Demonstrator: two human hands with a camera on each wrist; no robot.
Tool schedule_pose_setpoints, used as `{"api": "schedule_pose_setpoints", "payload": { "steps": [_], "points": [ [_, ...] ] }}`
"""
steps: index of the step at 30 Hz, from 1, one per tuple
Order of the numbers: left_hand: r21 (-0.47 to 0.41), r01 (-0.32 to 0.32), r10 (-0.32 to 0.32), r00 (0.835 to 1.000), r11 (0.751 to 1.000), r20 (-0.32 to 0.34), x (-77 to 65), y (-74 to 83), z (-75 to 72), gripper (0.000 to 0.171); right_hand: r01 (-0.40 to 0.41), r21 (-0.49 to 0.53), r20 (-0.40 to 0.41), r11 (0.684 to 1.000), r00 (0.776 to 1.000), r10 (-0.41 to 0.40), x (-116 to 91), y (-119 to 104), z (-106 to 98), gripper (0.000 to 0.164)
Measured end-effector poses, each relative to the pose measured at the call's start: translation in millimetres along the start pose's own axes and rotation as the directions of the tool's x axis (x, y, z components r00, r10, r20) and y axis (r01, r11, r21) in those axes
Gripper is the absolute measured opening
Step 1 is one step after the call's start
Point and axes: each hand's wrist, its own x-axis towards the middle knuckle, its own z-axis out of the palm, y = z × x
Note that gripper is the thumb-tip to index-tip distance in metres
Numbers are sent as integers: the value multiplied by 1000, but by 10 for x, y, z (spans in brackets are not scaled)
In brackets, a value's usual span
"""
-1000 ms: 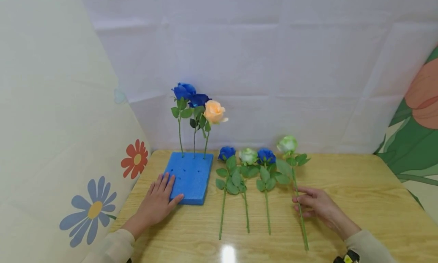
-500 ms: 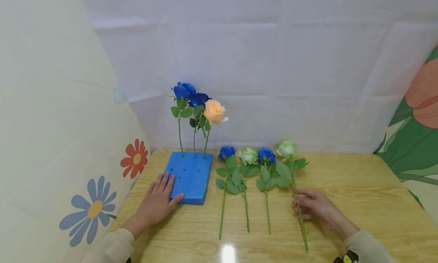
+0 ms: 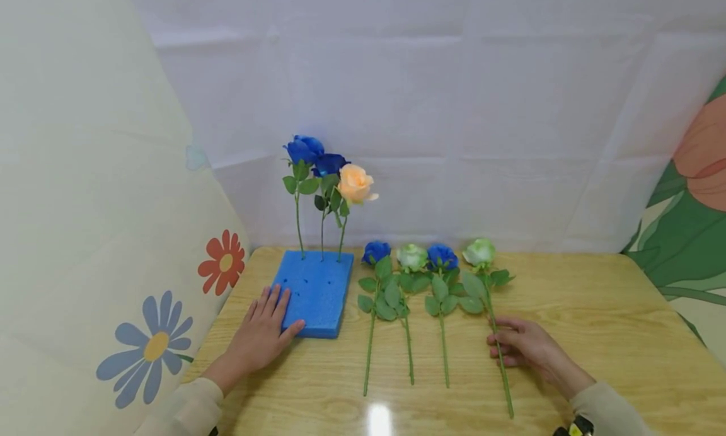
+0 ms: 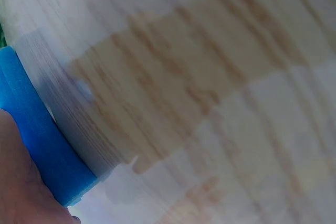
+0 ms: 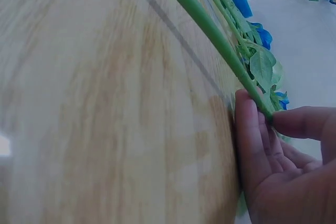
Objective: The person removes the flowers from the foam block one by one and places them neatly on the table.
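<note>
My right hand (image 3: 524,346) pinches the stem of a pale green-white rose (image 3: 479,252) between thumb and fingers, at the right end of a row of roses. In the right wrist view the green stem (image 5: 218,40) slants up from the fingertips, its cut end above the table and its shadow beside it. My left hand (image 3: 262,335) rests with spread, straight fingers on the near left corner of a blue foam block (image 3: 317,304). Two blue roses (image 3: 304,150) and a peach rose (image 3: 355,184) stand upright in the block's far edge. Several small holes dot its top.
Between the block and my right hand lie a blue rose (image 3: 376,253), a green-white rose (image 3: 411,258) and another blue rose (image 3: 442,257), stems toward me on the wooden table (image 3: 420,417). A white cloth (image 3: 510,108) hangs behind the table.
The rose in my right hand has come down, its bloom sinking toward the table, level with the row. My left hand has stayed on the foam block.
</note>
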Motion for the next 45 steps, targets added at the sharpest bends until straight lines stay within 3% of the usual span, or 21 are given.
{"api": "schedule_pose_setpoints", "payload": {
  "steps": [10,25,31,36,45],
  "points": [
    [-11,0,0,1000,1000,-5,0,13,-8,88,-9,-53,-5,999,1000,9,1,-42,1,68],
    [-13,7,-7,1000,1000,6,-7,49,-37,89,-18,-192,-110,981,994,-3,-42,-98,95,60],
    [-14,8,-8,1000,1000,8,-3,47,-36,89,5,-256,-135,967,990,-41,-26,-129,114,58],
    [-12,6,-6,1000,1000,9,-8,44,-33,89,36,-357,-192,933,975,-111,24,-206,128,52],
    [-19,11,-11,1000,1000,8,-23,38,-37,89,170,-332,-93,928,973,-211,162,-542,331,51]
  ]
}}
